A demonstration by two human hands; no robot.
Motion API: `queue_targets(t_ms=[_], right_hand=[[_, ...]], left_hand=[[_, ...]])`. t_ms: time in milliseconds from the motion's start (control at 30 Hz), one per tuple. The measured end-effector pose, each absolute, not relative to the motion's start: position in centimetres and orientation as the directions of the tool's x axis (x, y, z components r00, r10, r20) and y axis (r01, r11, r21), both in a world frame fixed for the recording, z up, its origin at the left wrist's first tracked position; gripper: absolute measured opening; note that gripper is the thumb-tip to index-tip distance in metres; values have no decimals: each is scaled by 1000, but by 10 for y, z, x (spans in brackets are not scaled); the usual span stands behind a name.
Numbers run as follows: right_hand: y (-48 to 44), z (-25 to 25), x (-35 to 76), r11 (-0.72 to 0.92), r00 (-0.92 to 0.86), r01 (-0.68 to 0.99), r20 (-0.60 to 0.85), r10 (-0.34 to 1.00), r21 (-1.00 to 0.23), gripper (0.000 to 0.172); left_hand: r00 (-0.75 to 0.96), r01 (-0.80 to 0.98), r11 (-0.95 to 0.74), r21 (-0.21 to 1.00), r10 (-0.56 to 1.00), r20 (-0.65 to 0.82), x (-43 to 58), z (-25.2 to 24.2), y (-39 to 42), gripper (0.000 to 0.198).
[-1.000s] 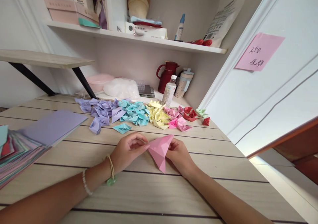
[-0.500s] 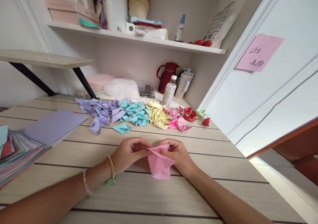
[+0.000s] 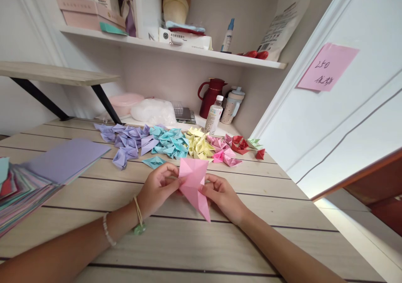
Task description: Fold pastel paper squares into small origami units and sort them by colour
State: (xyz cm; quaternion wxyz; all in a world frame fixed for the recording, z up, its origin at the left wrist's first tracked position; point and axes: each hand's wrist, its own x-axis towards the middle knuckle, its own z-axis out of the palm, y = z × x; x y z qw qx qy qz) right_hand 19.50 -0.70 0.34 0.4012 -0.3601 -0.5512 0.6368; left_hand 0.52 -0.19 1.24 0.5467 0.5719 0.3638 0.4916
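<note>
Pale plank table [image 3: 188, 249] meets a white wall [image 3: 163, 75] under a cluttered white shelf [image 3: 176, 50]

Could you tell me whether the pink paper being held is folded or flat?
Folded: the pink paper shows creases and tapers to a point, pinched between the left hand and right hand.

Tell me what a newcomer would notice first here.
First comes the pink folded paper piece, pinched between the left hand and right hand at the middle of the pale wooden table. Behind it runs a band of small folded paper shapes, grouped lilac, blue, yellow, pink and red from left to right. At the left edge lies a stack of coloured paper sheets with a lilac sheet on top.
</note>
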Motion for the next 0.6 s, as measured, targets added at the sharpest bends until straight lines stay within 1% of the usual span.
queue_targets(t_ms=[100,200,267,400,467,600], right_hand=[[-6,1,196,-51,-407,-156,17,913,-986,30],[-5,-2,197,-56,-433,-176,26,901,-983,36],[-4,-2,198,-51,-434,-180,32,900,-982,37],[-6,1,196,9,-390,-147,66,918,-989,28],[-8,3,195,20,-399,-116,65,915,-993,26],[-8,4,194,7,-428,-115,55,902,-993,27]], left_hand=[[285,-155,-124,980,944,164,7,14,-4,20],[292,-171,-138,976,939,184,7,13,-6,20],[292,-188,-146,971,936,197,7,11,-6,20],[335,-198,-137,971,921,198,4,9,-4,14],[335,-200,-132,971,922,194,3,8,-4,12],[319,-194,-110,975,933,169,3,7,-6,19]])
